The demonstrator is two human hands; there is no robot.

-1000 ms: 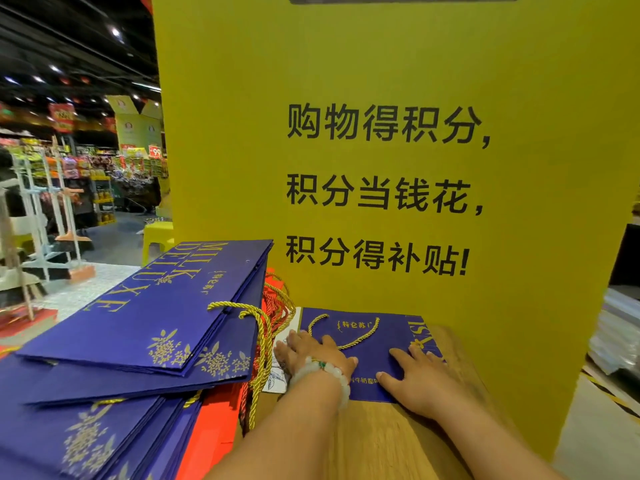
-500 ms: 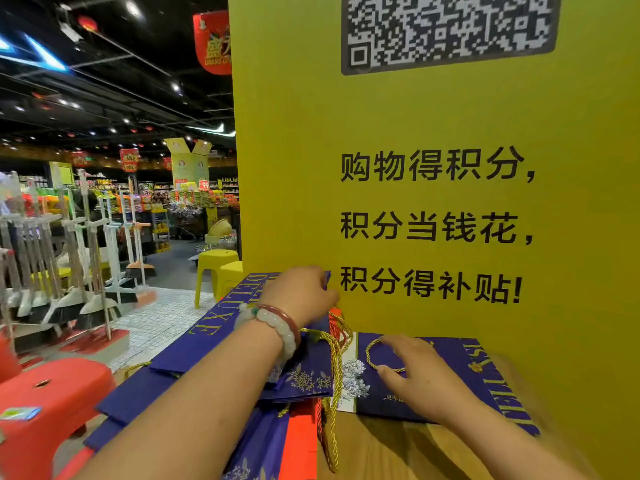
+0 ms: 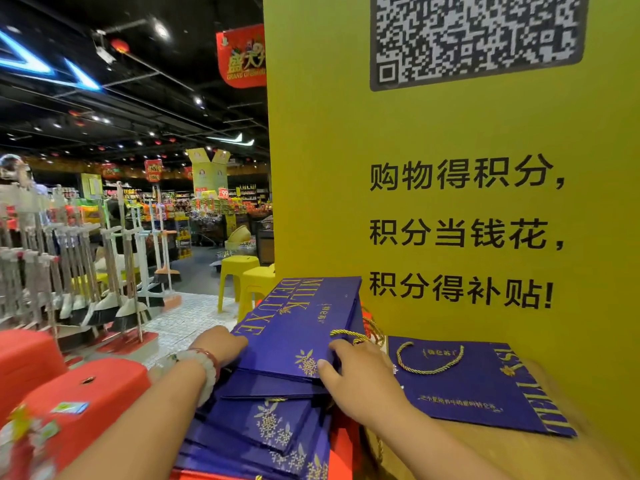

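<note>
A stack of flat blue paper bags (image 3: pixel 298 327) with gold print and gold cord handles lies at the lower centre. My left hand (image 3: pixel 221 344), with bead bracelets on its wrist, grips the left edge of the top bag. My right hand (image 3: pixel 360 372) holds the same bag at its right side, with the thumb on top near the gold flower print. One single blue bag (image 3: pixel 467 386) lies flat on the wooden tabletop (image 3: pixel 485 452) to the right, apart from both hands.
A tall yellow sign board (image 3: pixel 433 133) with a QR code stands right behind the bags. Red plastic stools (image 3: pixel 79 403) sit at the lower left and yellow stools (image 3: pixel 242 271) beyond the stack. A rack of brooms (image 3: pixel 86 271) stands on the left of the shop aisle.
My right hand has left the single flat bag and moved left onto the stack. My left hand has slid from the stack's far end to the top bag's left edge.
</note>
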